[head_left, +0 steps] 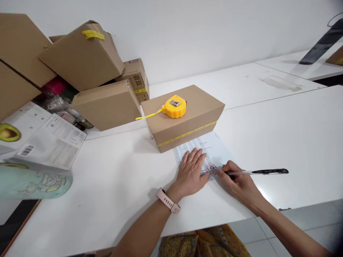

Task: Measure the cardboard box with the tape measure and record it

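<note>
A printed sheet of paper (223,150) lies on the white table, its far part under a closed cardboard box (184,123). My left hand (192,173) rests flat on the sheet, fingers stretched out and somewhat apart. In my right hand (239,184) is a black and clear pen (264,172), pinched between thumb and fingers. Its tip end is at the paper, close to a reddish round mark (211,168); the tip itself is hidden by the fingers. On top of the box sits a yellow tape measure (175,106), with a short length of tape sticking out to the left.
Several cardboard boxes (83,53) are stacked at the back left. A white carton (50,139) with printed labels and a pale green bottle (37,182) stand at the left. A dark cylindrical object (323,43) is at the far right. The table's front edge (209,226) runs close to me.
</note>
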Demonstrator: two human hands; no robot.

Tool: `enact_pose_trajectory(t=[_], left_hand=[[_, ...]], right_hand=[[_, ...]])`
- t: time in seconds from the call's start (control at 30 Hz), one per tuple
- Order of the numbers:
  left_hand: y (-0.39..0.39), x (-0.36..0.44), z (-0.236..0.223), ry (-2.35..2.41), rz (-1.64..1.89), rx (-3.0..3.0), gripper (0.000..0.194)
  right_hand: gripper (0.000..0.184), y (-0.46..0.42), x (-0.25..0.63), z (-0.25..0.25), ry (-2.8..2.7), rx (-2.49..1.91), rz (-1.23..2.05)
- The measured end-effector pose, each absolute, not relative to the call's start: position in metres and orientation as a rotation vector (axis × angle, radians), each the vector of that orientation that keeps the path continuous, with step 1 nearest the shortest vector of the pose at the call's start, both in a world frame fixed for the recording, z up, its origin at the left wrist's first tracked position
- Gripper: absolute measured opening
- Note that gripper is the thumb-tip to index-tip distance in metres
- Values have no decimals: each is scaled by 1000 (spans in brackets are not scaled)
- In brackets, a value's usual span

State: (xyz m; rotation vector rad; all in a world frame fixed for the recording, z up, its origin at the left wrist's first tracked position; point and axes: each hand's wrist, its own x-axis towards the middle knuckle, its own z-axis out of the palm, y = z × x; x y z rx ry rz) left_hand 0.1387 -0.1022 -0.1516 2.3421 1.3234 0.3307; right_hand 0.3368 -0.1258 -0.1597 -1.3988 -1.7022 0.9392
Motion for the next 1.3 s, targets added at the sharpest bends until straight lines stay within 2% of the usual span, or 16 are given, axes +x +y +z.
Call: enact_pose_trajectory(t=[0.6, 1.3], left_hand=[[-102, 138, -152, 1322, 316, 2365, 59], [-102, 138, -152, 1331, 284, 2383, 60]], right_hand=[[33, -125, 338, -164, -1751, -1361, 927], [32, -125, 339, -167, -1713, -1399, 915]])
